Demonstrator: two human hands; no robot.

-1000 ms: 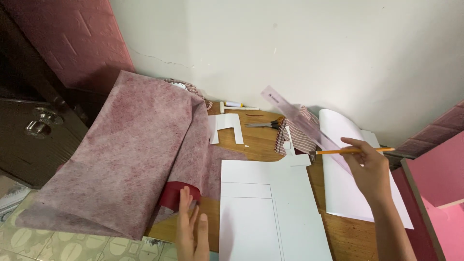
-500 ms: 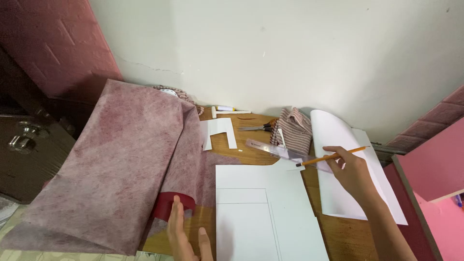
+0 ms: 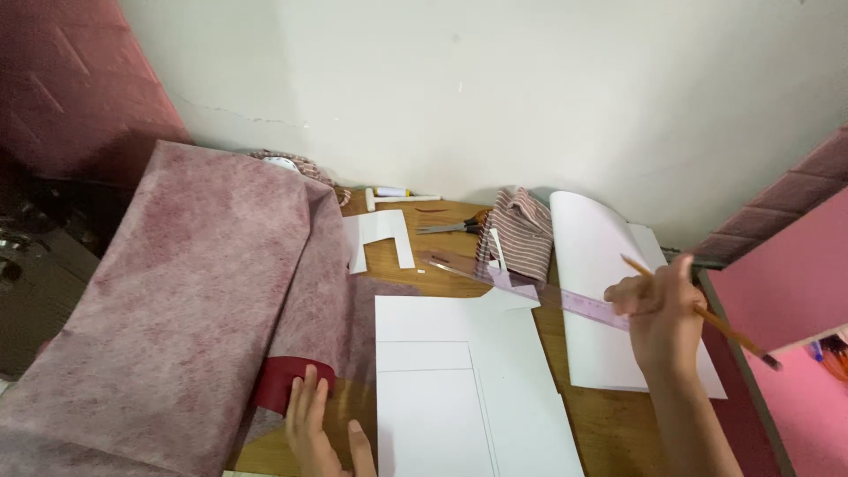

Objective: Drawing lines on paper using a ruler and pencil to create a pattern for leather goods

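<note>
My right hand is raised over the right side of the wooden table. It grips a pencil and the right end of a long clear purple ruler, which hangs slanting above the table. My left hand lies flat at the near edge, fingers on a dark red piece beside a large white card sheet with drawn lines.
A big mottled pink fabric drapes over the left. At the back lie scissors, a white cut-out, a striped cloth and a curled white sheet. A pink board stands at the right.
My right hand has picked up the ruler by its right end and lifted it, and has moved right. The pencil now points down-right. The view has shifted.
</note>
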